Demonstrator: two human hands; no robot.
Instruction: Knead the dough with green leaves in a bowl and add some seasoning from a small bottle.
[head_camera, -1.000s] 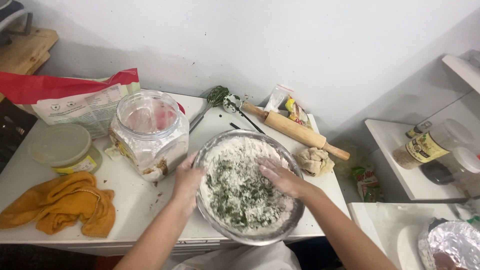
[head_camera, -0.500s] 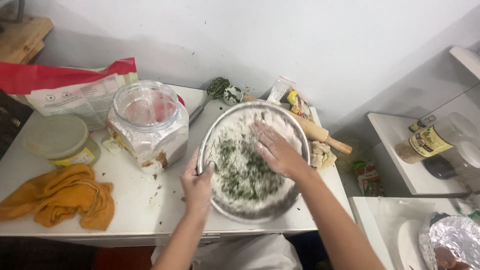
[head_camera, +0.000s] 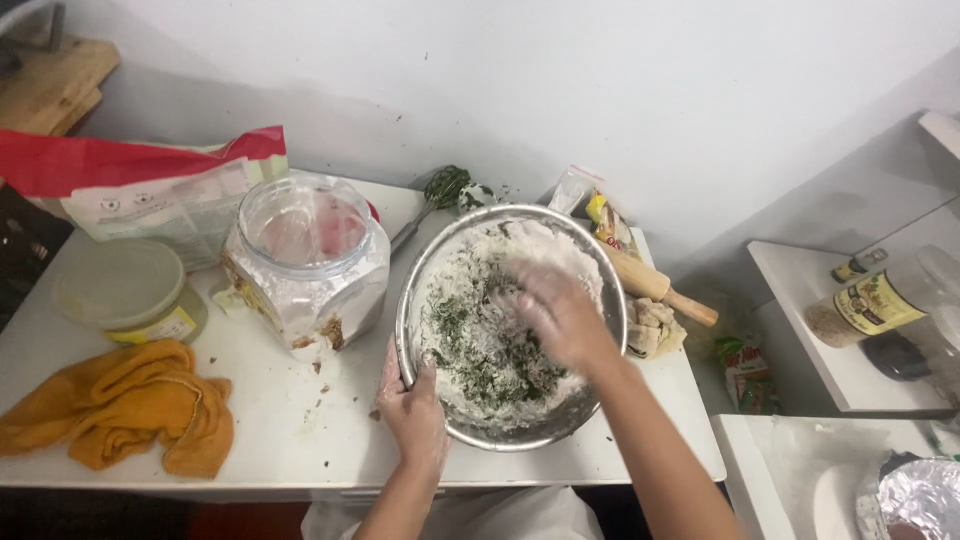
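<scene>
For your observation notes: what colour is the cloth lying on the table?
Orange-yellow cloth, seen best in the head view.

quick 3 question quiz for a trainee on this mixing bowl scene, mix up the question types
1. True or false: the left hand grips the rim of the metal bowl.
2. Multiple choice: what is the right hand doing? A) holding the rolling pin B) pressing into the flour and chopped greens C) lifting the orange cloth
3. Fill in: the clear plastic jar stands to the ___ of the bowl as seen by the camera.

Key
1. True; the thumb lies over the near-left rim.
2. B; the hand is blurred, so the exact pose of its fingers cannot be told.
3. Left
</scene>
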